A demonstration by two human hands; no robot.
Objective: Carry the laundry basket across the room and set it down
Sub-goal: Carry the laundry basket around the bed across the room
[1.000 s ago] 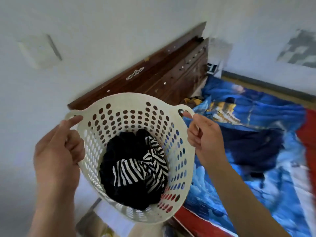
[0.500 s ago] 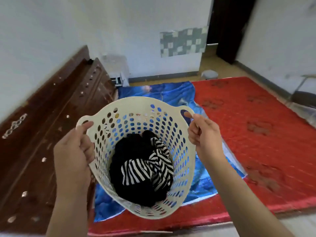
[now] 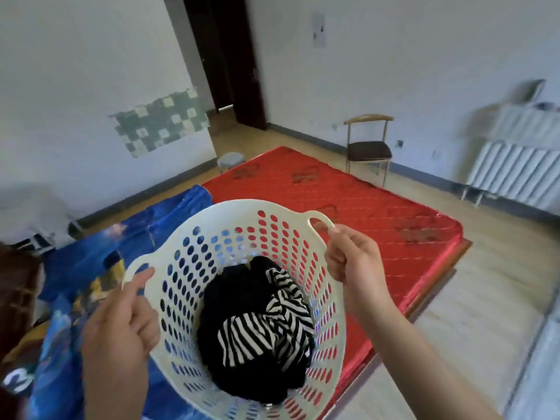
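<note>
I hold a cream plastic laundry basket (image 3: pixel 242 213) with round holes up in the air in front of me, above the bed. Dark clothes and a black-and-white striped garment (image 3: pixel 260 325) lie in its bottom. My left hand (image 3: pixel 121 322) grips the handle on the basket's left rim. On the right rim, my right hand (image 3: pixel 354 262) is closed on the other handle.
Below lies a bed with a red mattress (image 3: pixel 363 201) and a blue printed sheet (image 3: pixel 91 268). A chair (image 3: pixel 368 147) stands by the far wall, a white radiator (image 3: pixel 515 174) at the right. A dark doorway (image 3: pixel 224 56) is at the back. Pale wood floor (image 3: pixel 485 298) runs along the bed's right side.
The view has swung right, from the wooden headboard and wall to the open room with chair, radiator and doorway. Both hands keep their grip on the basket handles.
</note>
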